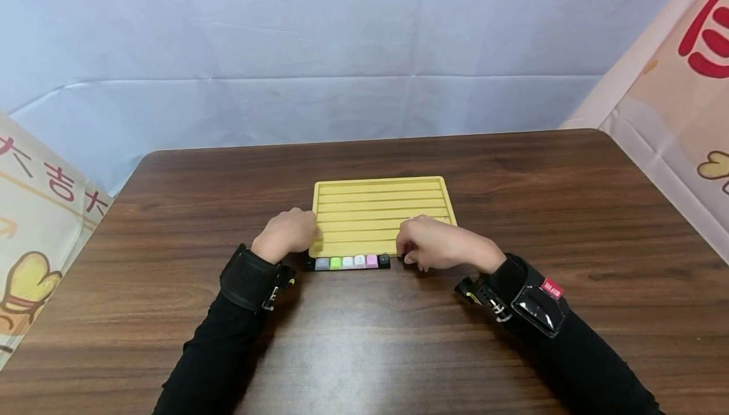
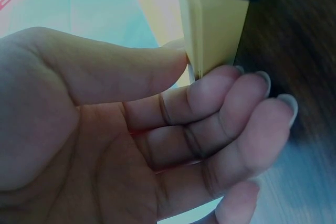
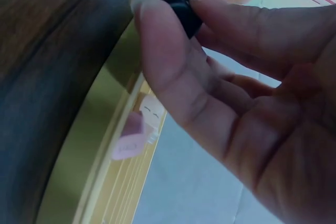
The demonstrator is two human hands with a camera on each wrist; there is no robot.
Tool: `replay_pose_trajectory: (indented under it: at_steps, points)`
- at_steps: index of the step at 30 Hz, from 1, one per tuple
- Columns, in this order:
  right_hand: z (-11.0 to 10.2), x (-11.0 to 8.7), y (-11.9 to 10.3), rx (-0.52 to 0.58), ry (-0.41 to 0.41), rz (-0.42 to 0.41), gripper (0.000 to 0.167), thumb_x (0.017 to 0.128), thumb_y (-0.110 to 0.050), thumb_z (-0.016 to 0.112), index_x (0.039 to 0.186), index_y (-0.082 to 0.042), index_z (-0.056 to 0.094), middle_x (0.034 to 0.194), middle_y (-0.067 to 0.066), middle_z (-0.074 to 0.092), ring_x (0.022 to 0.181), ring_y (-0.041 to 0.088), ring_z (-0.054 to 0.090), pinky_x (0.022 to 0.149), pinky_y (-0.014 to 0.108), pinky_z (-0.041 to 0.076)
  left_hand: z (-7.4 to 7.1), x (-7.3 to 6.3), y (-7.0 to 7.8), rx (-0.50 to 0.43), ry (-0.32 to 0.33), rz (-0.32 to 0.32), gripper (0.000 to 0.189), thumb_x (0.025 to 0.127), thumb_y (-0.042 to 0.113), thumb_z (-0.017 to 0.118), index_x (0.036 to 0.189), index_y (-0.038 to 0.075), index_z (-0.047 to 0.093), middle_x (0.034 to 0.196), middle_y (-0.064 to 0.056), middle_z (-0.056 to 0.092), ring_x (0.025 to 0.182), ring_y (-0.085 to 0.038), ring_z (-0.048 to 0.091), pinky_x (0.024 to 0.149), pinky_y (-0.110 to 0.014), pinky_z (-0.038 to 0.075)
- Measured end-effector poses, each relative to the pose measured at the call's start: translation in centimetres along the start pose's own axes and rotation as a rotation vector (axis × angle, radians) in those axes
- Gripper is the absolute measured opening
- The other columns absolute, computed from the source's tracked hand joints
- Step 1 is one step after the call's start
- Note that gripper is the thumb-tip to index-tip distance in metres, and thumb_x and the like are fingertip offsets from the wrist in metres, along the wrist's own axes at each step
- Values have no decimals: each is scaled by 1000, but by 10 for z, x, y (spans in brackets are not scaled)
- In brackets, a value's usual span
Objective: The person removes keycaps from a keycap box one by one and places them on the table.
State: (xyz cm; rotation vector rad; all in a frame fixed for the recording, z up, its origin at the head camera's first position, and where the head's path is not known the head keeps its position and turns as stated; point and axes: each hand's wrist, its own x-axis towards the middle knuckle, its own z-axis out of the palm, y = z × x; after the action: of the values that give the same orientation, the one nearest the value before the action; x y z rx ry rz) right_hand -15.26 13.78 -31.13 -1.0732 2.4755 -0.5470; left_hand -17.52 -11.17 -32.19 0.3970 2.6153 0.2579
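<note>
A shallow yellow tray (image 1: 381,206) with raised ridges lies on the wooden table. Along its front edge runs a short black strip bearing a row of coloured keycaps (image 1: 348,262): black, grey-blue, green, pale and pink. My left hand (image 1: 289,231) holds the tray's left side near the front corner; in the left wrist view its thumb presses the tray wall (image 2: 220,32) with the fingers bent beside it. By the row's right end, my right hand (image 1: 435,244) pinches a small black keycap (image 3: 181,9) between thumb and forefinger.
Inside the tray, a pink keycap (image 3: 128,142) and a white keycap (image 3: 151,111) show in the right wrist view; my right hand hides them from the head view. Brown wooden table (image 1: 353,339) surrounds the tray. A pale cloth (image 1: 319,54) hangs behind the far edge.
</note>
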Motion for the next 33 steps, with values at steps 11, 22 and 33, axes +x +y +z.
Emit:
replay_pose_trajectory:
  at_steps: [11, 22, 33]
  points:
    - [7, 3, -2, -1, -30, -39, 18, 79, 11, 60, 86, -3, 70, 83, 2, 65, 65, 4, 55, 81, 34, 45, 1, 1, -2, 8, 9, -3, 35, 97, 15, 44, 62, 12, 42, 59, -1, 30, 50, -14, 27, 51, -28, 28]
    - [9, 2, -4, -46, -12, -52, 19, 82, 8, 59, 82, -6, 72, 81, -1, 67, 74, 8, 59, 90, 41, 39, 2, 1, -2, -1, 18, 7, 32, 98, 14, 42, 66, 11, 45, 61, -2, 31, 51, -15, 28, 51, -29, 27]
    - [10, 1, -5, -63, 13, -55, 24, 83, 11, 55, 82, -7, 71, 82, 1, 68, 81, 14, 63, 100, 46, 28, 3, 0, -1, 12, 27, 21, 35, 97, 13, 43, 62, 12, 42, 59, -1, 29, 51, -14, 27, 51, -28, 26]
